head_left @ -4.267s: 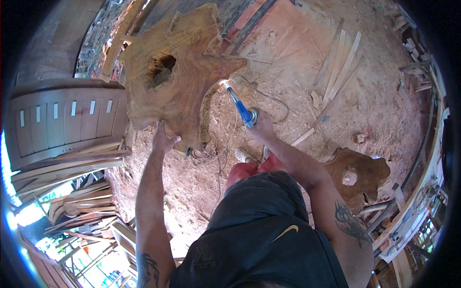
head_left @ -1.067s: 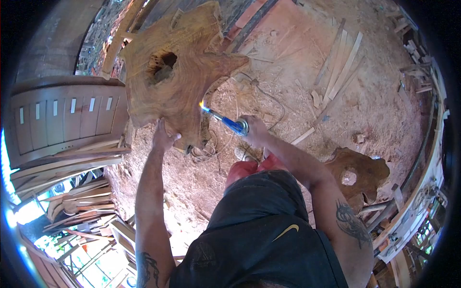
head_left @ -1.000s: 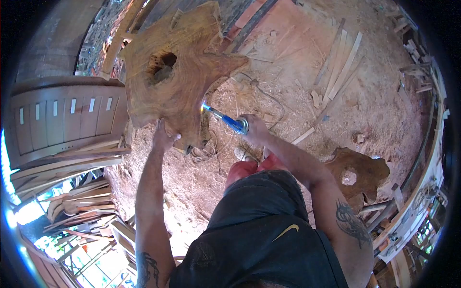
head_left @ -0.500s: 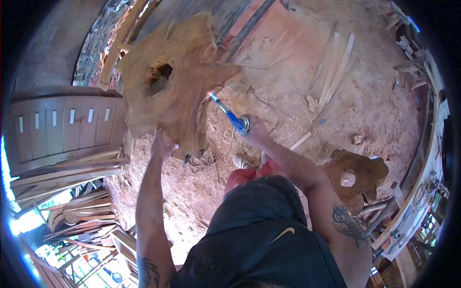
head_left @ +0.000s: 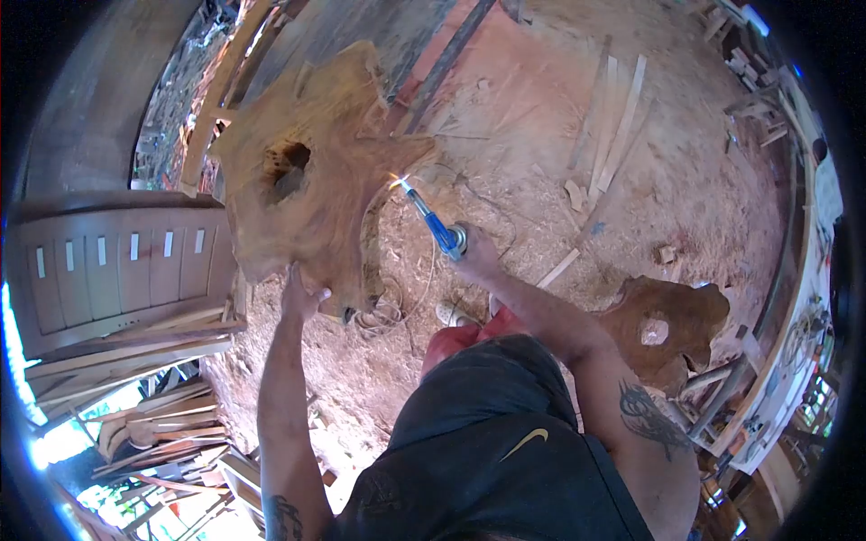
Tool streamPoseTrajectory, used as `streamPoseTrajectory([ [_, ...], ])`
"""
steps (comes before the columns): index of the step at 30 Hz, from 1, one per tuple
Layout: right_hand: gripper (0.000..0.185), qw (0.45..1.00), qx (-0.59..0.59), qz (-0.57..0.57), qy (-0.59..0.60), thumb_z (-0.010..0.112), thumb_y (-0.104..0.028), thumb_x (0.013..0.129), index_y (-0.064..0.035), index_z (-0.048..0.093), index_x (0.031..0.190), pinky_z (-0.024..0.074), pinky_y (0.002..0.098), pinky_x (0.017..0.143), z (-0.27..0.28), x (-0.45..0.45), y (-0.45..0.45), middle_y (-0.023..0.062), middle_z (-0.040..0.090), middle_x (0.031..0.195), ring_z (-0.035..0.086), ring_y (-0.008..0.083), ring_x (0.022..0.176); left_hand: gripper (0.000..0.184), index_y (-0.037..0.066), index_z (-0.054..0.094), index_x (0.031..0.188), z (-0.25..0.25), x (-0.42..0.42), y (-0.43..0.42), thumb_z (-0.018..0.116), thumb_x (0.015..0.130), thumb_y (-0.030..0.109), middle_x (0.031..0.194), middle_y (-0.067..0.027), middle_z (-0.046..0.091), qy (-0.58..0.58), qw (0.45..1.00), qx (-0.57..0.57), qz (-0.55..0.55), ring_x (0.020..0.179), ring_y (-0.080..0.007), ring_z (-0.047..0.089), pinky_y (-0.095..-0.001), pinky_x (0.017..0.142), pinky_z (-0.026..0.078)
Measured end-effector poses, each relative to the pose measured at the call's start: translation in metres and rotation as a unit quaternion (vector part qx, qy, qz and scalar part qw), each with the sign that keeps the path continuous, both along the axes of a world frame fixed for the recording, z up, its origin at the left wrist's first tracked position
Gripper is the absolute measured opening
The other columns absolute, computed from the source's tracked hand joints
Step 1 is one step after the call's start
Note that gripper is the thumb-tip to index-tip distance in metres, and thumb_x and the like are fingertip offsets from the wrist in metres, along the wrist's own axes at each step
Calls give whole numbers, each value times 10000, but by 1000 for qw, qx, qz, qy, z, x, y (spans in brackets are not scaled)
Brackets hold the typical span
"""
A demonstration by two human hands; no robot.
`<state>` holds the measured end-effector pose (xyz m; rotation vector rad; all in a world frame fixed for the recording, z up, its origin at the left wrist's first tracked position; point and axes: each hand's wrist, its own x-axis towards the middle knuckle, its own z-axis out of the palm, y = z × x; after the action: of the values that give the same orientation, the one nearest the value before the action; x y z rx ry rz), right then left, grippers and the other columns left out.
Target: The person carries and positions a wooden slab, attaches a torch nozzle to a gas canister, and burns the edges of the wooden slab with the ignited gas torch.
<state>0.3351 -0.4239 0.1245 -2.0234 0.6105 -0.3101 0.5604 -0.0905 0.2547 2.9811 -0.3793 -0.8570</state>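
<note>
A large, irregular wood slab point(head_left: 316, 207) with a dark hole through it stands tilted in front of me. My left hand point(head_left: 301, 296) grips its lower edge, thumb on the right; part of the fingers is hidden against the wood. My right hand point(head_left: 475, 259) is wrapped around the base of a blue blowtorch point(head_left: 439, 229). The torch's nozzle points up and left, and a bright orange-white flame burns at its tip, right at the slab's inner right edge.
Sawdust covers the ground point(head_left: 532, 216). A second wood slab point(head_left: 663, 329) with a hole lies at the right. A panelled wooden door point(head_left: 122, 257) and stacked timber offcuts point(head_left: 167, 428) are at the left. Long thin strips point(head_left: 618, 131) lie at the upper right.
The slab appears slightly further left in view. The flame shows larger and more orange, and the torch still points at the slab's edge. Both hands keep their holds.
</note>
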Motion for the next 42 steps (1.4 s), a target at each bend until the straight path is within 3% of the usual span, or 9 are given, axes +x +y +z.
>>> streamPoseTrajectory([
  [9, 617, 1000, -1, 13, 27, 799, -194, 696, -55, 580, 1255, 511, 471, 963, 1, -2, -1, 208, 661, 1169, 635, 400, 1101, 1151, 11, 198, 1570, -6, 1, 5, 885, 724, 380, 1624, -244, 236, 1, 1000, 7, 19, 1488, -355, 303, -412, 1213, 294],
  [12, 507, 1000, 1, 14, 20, 771, -179, 743, -54, 605, 1206, 513, 480, 927, 6, -2, -1, 188, 677, 1146, 639, 391, 1068, 1154, 11, 199, 1570, -7, 1, 6, 887, 721, 381, 1617, -248, 250, -5, 1000, 6, 16, 1478, -362, 322, -412, 1206, 305],
  [27, 402, 997, -4, -69, -34, 753, -180, 741, -54, 642, 1107, 531, 493, 874, -7, 2, -7, 205, 698, 1021, 668, 403, 982, 1156, 16, 191, 1569, -6, 0, 9, 895, 716, 352, 1582, -249, 331, -9, 1000, -8, -4, 1426, -388, 400, -438, 1171, 357],
  [30, 554, 999, 21, -49, 1, 801, -169, 693, -26, 593, 1186, 514, 490, 916, -9, -2, -10, 198, 686, 1059, 644, 408, 1019, 1152, 22, 187, 1571, 0, 0, 3, 893, 719, 345, 1591, -239, 319, 7, 1000, -10, 16, 1427, -389, 398, -442, 1173, 356],
  [33, 599, 996, -34, -79, -30, 822, -173, 663, -24, 588, 1193, 518, 486, 910, -6, -7, -12, 203, 687, 1056, 646, 405, 1016, 1145, 31, 190, 1571, -1, -1, 1, 891, 721, 341, 1594, -236, 316, 5, 1000, -5, 22, 1426, -390, 399, -441, 1176, 354],
  [36, 477, 995, 18, -97, -13, 728, -122, 715, -56, 620, 1175, 514, 474, 940, 0, -8, -16, 190, 691, 1071, 642, 390, 1061, 1143, 33, 193, 1570, -6, 0, 5, 893, 719, 340, 1585, -237, 333, -15, 1000, 1, 5, 1419, -394, 408, -438, 1174, 357],
  [42, 558, 995, 8, -98, -7, 750, -122, 710, -61, 589, 1240, 518, 474, 942, -2, -10, -25, 205, 673, 1129, 631, 405, 1083, 1146, 18, 192, 1566, 2, -1, -2, 893, 719, 342, 1565, -256, 356, -8, 1000, 11, 11, 1406, -398, 426, -437, 1167, 368],
])
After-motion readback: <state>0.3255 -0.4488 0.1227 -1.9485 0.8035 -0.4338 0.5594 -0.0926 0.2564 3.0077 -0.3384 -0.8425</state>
